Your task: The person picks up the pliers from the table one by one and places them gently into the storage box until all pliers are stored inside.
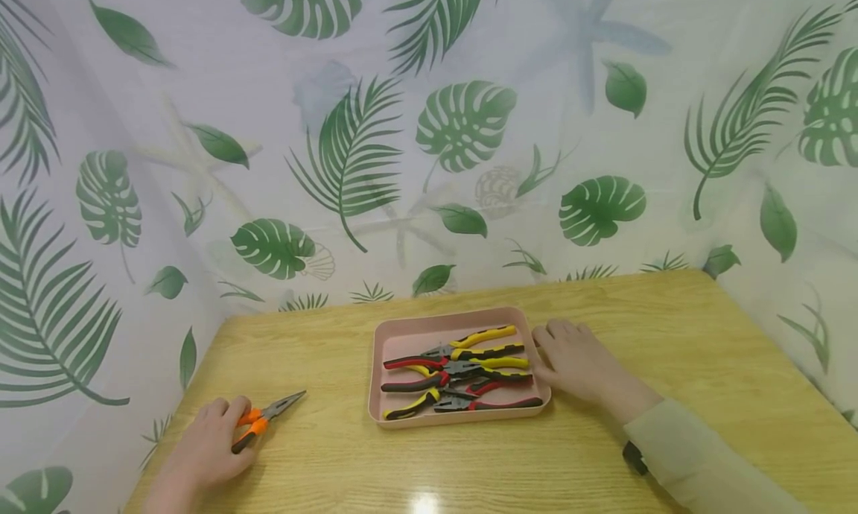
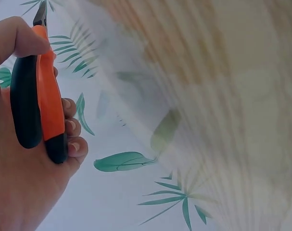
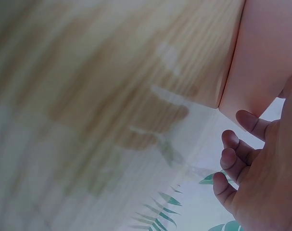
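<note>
The left hand (image 1: 211, 439) gripped the orange-handled pliers (image 1: 267, 416), whose long axis lay diagonal on the desk (image 1: 670, 335), nose toward the pink tray (image 1: 377, 365); the right hand (image 1: 576, 359) lay relaxed beside the tray.

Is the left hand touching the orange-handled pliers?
Touching. The left wrist view shows the left hand with thumb and fingers wrapped round the orange-handled pliers.

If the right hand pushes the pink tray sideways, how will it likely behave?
The pink tray looks rigid and shallow, so it should slide flat, not tip. The table looks glossy, so probably little drag. The loosely piled pliers may rattle or shift, adding weight.
</note>
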### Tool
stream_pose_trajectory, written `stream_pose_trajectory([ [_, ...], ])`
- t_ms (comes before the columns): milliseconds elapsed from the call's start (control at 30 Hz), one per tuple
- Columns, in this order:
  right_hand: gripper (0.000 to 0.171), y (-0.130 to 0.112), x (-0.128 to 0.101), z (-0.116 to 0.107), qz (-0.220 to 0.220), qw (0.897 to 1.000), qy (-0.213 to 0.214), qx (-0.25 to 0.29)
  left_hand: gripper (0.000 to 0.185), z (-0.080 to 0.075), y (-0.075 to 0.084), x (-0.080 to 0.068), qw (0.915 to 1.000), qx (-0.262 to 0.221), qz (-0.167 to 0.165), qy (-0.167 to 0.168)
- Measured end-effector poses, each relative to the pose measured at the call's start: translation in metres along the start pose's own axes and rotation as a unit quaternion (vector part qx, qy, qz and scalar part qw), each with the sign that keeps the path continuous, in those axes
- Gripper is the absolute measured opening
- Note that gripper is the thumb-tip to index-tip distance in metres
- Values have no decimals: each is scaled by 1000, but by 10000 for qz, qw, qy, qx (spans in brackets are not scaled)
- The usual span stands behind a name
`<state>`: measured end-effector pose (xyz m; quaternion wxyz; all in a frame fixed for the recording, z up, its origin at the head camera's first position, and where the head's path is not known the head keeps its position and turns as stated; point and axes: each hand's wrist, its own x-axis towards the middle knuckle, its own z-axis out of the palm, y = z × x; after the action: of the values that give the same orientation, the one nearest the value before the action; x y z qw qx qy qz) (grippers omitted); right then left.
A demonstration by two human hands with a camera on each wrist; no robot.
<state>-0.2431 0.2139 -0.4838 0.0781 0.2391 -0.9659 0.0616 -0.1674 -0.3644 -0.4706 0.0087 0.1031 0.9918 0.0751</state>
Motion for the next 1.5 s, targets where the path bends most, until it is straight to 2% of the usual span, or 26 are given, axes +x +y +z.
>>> stream_pose_trajectory([
  [367, 23, 0, 0, -1, 22, 10000, -62, 12, 50, -3, 6, 9, 9998, 124, 160, -13],
  [633, 23, 0, 0, 0, 61, 9999, -88, 27, 49, -4, 11, 15, 9993, 166, 300, 159],
  [1067, 25, -1, 1, 0, 109, 9999, -101, 15, 53, -11, 22, 21, 9990, 178, 404, 88],
  [1333, 24, 0, 0, 2, 88, 9999, -63, 27, 53, -11, 25, 23, 9988, 281, 372, 176],
  [1500, 24, 0, 0, 2, 143, 9998, -99, 22, 48, -11, 27, 26, 9976, 268, 512, 392],
])
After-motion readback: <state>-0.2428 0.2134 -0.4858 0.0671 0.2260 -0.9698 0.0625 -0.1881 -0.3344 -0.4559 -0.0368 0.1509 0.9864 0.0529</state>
